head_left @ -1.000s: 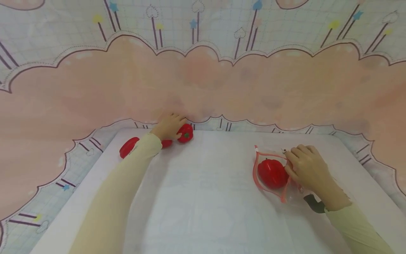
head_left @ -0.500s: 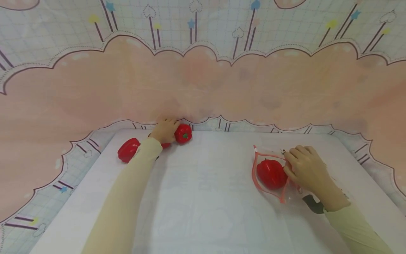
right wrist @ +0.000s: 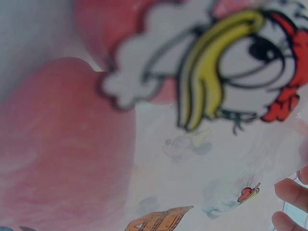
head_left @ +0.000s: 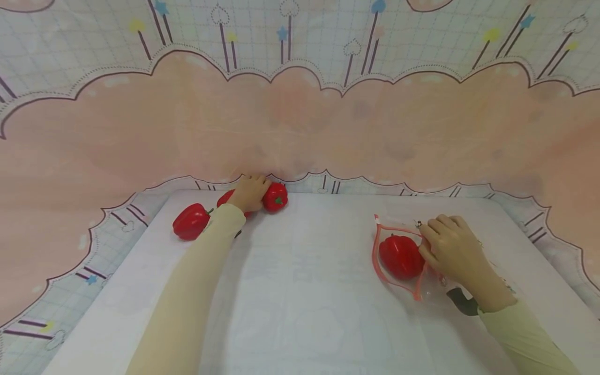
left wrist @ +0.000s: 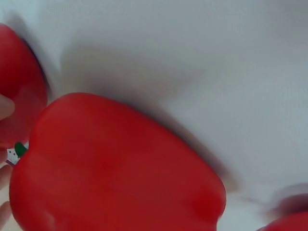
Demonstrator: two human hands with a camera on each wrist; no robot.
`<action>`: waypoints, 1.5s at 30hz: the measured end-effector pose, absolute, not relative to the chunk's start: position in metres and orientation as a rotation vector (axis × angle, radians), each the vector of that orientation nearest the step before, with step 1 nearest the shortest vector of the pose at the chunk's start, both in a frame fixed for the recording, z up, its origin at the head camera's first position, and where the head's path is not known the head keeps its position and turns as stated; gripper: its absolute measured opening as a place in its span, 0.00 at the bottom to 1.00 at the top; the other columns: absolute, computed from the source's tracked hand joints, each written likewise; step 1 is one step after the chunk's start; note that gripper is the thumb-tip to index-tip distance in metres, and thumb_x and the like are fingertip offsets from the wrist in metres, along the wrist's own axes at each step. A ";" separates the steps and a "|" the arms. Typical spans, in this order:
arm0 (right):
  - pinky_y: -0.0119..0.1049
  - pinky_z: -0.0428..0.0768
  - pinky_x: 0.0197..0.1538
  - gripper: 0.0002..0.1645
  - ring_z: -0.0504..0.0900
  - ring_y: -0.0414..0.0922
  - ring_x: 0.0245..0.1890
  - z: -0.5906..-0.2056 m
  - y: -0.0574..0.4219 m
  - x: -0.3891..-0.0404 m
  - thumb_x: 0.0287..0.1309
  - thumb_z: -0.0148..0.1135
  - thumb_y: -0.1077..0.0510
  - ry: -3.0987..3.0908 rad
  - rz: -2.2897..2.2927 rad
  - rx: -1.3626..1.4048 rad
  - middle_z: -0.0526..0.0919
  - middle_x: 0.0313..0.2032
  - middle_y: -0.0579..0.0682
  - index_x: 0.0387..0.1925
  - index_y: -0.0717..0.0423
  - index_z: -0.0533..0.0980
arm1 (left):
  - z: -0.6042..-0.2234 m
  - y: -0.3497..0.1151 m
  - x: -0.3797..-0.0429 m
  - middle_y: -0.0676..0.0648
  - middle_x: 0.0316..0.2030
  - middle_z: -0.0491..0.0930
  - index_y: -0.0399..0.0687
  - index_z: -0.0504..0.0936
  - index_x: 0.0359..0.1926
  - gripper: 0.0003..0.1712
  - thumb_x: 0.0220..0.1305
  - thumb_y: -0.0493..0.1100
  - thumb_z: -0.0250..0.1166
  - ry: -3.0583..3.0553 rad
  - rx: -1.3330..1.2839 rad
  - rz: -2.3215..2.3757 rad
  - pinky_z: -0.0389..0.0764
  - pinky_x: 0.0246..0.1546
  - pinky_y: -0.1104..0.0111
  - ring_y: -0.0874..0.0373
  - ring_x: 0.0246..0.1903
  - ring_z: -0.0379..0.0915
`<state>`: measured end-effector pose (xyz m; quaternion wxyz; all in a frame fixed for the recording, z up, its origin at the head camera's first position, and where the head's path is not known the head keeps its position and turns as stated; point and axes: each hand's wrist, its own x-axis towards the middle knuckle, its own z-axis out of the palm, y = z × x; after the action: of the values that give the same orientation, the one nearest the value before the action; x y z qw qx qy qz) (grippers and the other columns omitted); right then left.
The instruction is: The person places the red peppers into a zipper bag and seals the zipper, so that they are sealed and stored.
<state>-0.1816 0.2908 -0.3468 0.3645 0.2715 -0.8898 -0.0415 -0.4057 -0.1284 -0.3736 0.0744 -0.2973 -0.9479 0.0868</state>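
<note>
In the head view, my left hand point(head_left: 250, 194) reaches to the far edge of the table, over a middle red bell pepper point(head_left: 226, 197). Its fingers are at another red bell pepper point(head_left: 275, 198) whose green stem faces me. The left wrist view shows the thumb point(left wrist: 5, 107) against that pepper, and the middle pepper point(left wrist: 115, 163) fills the foreground. My right hand point(head_left: 452, 247) grips the side of a clear plastic pouch point(head_left: 418, 289) with coral edging. A red bell pepper point(head_left: 400, 257) shows at its mouth. Cartoon prints point(right wrist: 240, 67) cover the pouch in the right wrist view.
A third loose red bell pepper point(head_left: 191, 222) lies at the left of the white table point(head_left: 300, 291), close to my left sleeve point(head_left: 187, 281). Behind the table hangs a patterned cloth point(head_left: 300, 125) that also borders its sides.
My left hand drew back a little to the left, then came right against the far pepper, which shifted slightly right. More of the middle pepper shows now. My right hand and the pouch stay put.
</note>
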 end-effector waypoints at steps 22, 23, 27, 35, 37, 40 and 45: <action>0.50 0.77 0.37 0.16 0.77 0.55 0.31 -0.348 0.291 -0.181 0.34 0.62 0.59 -2.297 -0.115 0.688 0.82 0.27 0.61 0.30 0.66 0.79 | -0.373 -0.128 -0.399 0.42 0.57 0.72 0.42 0.67 0.60 0.35 0.54 0.49 0.69 -2.748 -1.123 0.293 0.61 0.67 0.53 0.45 0.61 0.63; 0.50 0.77 0.37 0.16 0.77 0.55 0.31 -0.348 0.291 -0.181 0.34 0.62 0.60 -2.298 -0.116 0.687 0.82 0.27 0.61 0.30 0.66 0.79 | -0.373 -0.129 -0.398 0.42 0.57 0.72 0.43 0.67 0.60 0.35 0.54 0.48 0.69 -2.746 -1.128 0.289 0.61 0.68 0.53 0.46 0.61 0.63; 0.50 0.77 0.37 0.16 0.76 0.55 0.31 -0.348 0.291 -0.180 0.34 0.63 0.60 -2.303 -0.115 0.684 0.82 0.27 0.61 0.30 0.66 0.79 | -0.374 -0.130 -0.393 0.42 0.58 0.71 0.43 0.67 0.61 0.33 0.55 0.44 0.68 -2.744 -1.148 0.244 0.58 0.69 0.53 0.46 0.62 0.63; 0.50 0.78 0.37 0.17 0.76 0.55 0.31 -0.347 0.290 -0.180 0.33 0.64 0.60 -2.299 -0.115 0.692 0.82 0.27 0.61 0.30 0.66 0.79 | -0.371 -0.126 -0.386 0.42 0.58 0.71 0.43 0.67 0.60 0.33 0.55 0.43 0.69 -2.778 -1.160 0.140 0.62 0.67 0.53 0.46 0.62 0.63; 0.50 0.78 0.37 0.17 0.77 0.55 0.31 -0.347 0.290 -0.180 0.34 0.64 0.60 -2.299 -0.114 0.693 0.82 0.27 0.61 0.30 0.66 0.79 | -0.371 -0.123 -0.385 0.42 0.57 0.71 0.43 0.67 0.60 0.34 0.54 0.44 0.69 -2.787 -1.163 0.125 0.64 0.66 0.53 0.46 0.60 0.64; 0.50 0.77 0.37 0.17 0.76 0.55 0.30 -0.347 0.290 -0.180 0.34 0.64 0.60 -2.303 -0.113 0.690 0.82 0.27 0.61 0.30 0.66 0.79 | -0.372 -0.119 -0.386 0.41 0.55 0.74 0.42 0.67 0.60 0.33 0.55 0.45 0.68 -2.766 -1.182 0.166 0.66 0.64 0.54 0.46 0.58 0.67; 0.50 0.78 0.36 0.15 0.76 0.55 0.30 -0.348 0.289 -0.180 0.34 0.63 0.60 -2.300 -0.116 0.693 0.82 0.26 0.60 0.29 0.65 0.79 | -0.375 -0.114 -0.386 0.41 0.50 0.77 0.42 0.67 0.58 0.31 0.56 0.48 0.67 -2.721 -1.202 0.247 0.70 0.60 0.56 0.47 0.52 0.71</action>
<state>-0.1805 0.2893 -0.3477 0.3602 0.2688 -0.8922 -0.0448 -0.3859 -0.1141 -0.3754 0.0785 -0.4014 -0.9088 0.0824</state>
